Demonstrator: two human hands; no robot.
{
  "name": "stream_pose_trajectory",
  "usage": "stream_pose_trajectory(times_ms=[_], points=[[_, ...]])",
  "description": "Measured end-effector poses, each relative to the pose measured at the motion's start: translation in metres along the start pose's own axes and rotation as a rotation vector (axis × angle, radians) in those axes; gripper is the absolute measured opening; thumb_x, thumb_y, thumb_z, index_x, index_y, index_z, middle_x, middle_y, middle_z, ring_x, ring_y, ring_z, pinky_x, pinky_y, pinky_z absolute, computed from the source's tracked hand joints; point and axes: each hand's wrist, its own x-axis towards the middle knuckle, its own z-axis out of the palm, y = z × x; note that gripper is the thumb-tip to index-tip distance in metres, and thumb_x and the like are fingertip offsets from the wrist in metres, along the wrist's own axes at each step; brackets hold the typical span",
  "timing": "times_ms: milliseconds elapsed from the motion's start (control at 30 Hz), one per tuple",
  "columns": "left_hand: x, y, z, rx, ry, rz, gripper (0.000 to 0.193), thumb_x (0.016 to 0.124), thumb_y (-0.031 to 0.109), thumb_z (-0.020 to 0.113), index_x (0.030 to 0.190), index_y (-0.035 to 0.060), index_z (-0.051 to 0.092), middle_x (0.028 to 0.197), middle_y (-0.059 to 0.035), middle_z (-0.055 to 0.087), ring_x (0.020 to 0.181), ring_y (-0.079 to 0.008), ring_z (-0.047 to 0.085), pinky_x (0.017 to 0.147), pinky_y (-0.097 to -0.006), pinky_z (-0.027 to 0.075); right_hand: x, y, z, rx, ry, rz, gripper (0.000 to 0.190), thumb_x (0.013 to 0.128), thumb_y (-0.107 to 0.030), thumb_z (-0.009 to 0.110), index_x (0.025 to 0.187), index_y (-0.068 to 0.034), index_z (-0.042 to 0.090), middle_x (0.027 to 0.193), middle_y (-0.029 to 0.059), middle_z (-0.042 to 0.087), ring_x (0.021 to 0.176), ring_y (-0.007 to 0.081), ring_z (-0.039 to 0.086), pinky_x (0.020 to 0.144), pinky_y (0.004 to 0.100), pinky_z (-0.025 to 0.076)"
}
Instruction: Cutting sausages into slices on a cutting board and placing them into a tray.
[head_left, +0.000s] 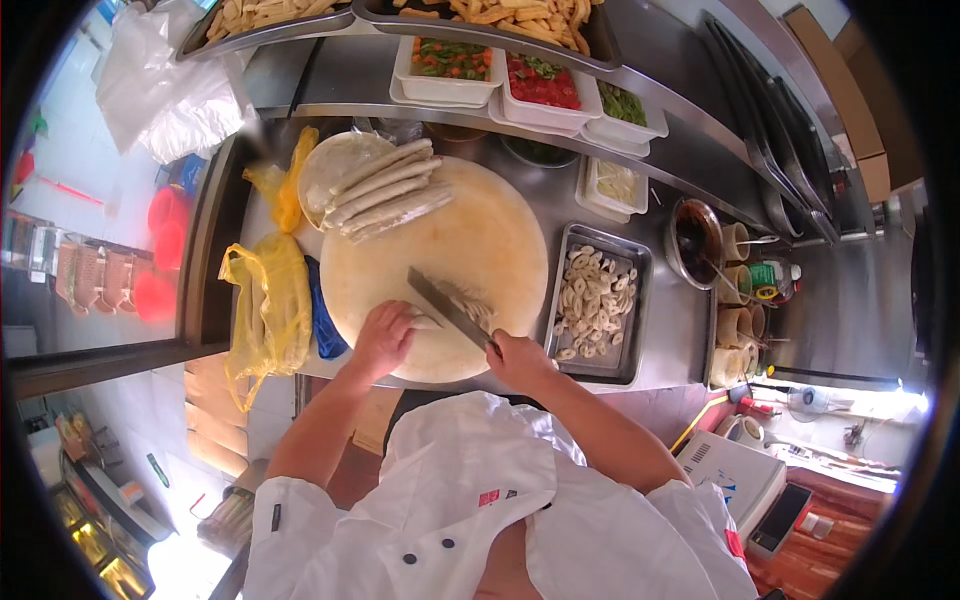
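Observation:
My right hand (521, 362) grips the handle of a cleaver (454, 309), whose blade slants across the round cutting board (502, 217). Just left of the blade, my left hand (384, 337) has its fingers closed on the end of a pale food roll (426, 319), mostly hidden by the fingers. Thin pale slices (476, 304) lie against the blade's right side. Several long pale food rolls (390, 187) are piled at the board's far left, partly over a round plate (319, 169). A metal tray (630, 352) to the right holds ring-shaped slices (592, 292).
Yellow plastic bags (266, 307) and a blue bag (324, 315) sit left of the board. White tubs (450, 90) of chopped vegetables line the shelf (540, 131), below trays of fried strips (495, 15). A sauce bowl (694, 240) and seasoning containers (735, 326) stand at right.

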Motion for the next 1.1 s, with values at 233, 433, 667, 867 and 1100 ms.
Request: stream_pose_trajectory(times_ms=[233,433,667,867,1100], points=[[0.011,0.027,-0.011,0.146,0.044,0.017,0.029,0.081,0.007,0.076,0.108,0.0102,0.067,0.125,-0.0089,0.065,0.118,-0.0339,0.060,0.097,-0.0488,0.050,0.003,-0.014,-0.027,-0.117,0.047,-0.094,0.024,0.106,-0.028,0.053,0.103,-0.005,0.057,0.083,0.0220,0.072,0.078,0.0464,0.072,0.074,0.0579,0.058],[-0.006,0.006,0.012,0.118,0.058,-0.020,0.028,0.081,0.008,0.075,0.109,0.0104,0.069,0.122,-0.0070,0.064,0.113,-0.0333,0.059,0.094,-0.0475,0.051,-0.011,-0.053,-0.028,-0.175,-0.016,-0.120,0.022,0.106,-0.026,0.053,0.104,-0.005,0.056,0.084,0.0202,0.073,0.077,0.0436,0.074,0.072,0.0560,0.060],[-0.006,0.000,0.015,0.123,0.037,-0.016,0.029,0.083,0.009,0.073,0.111,0.0072,0.072,0.124,-0.0076,0.063,0.116,-0.0337,0.058,0.097,-0.0472,0.052,-0.009,-0.051,-0.008,-0.178,-0.033,-0.095,0.020,0.106,-0.025,0.054,0.104,-0.004,0.054,0.082,0.0217,0.071,0.075,0.0459,0.071,0.069,0.0572,0.058],[-0.002,0.000,0.015,0.130,-0.003,-0.014,0.026,0.084,0.012,0.073,0.109,0.0068,0.071,0.122,-0.0081,0.063,0.115,-0.0331,0.059,0.096,-0.0464,0.053,0.032,-0.058,0.013,-0.149,-0.043,-0.106,0.021,0.106,-0.025,0.050,0.107,-0.004,0.055,0.092,0.0232,0.074,0.081,0.0462,0.074,0.074,0.0571,0.060],[-0.011,-0.003,0.018,0.132,0.077,0.000,0.027,0.082,0.010,0.073,0.109,0.0071,0.071,0.119,-0.0076,0.064,0.112,-0.0325,0.061,0.094,-0.0452,0.054,0.010,-0.063,0.006,-0.137,-0.096,-0.080,0.022,0.106,-0.024,0.050,0.109,-0.003,0.055,0.090,0.0240,0.073,0.083,0.0460,0.074,0.075,0.0570,0.059]])
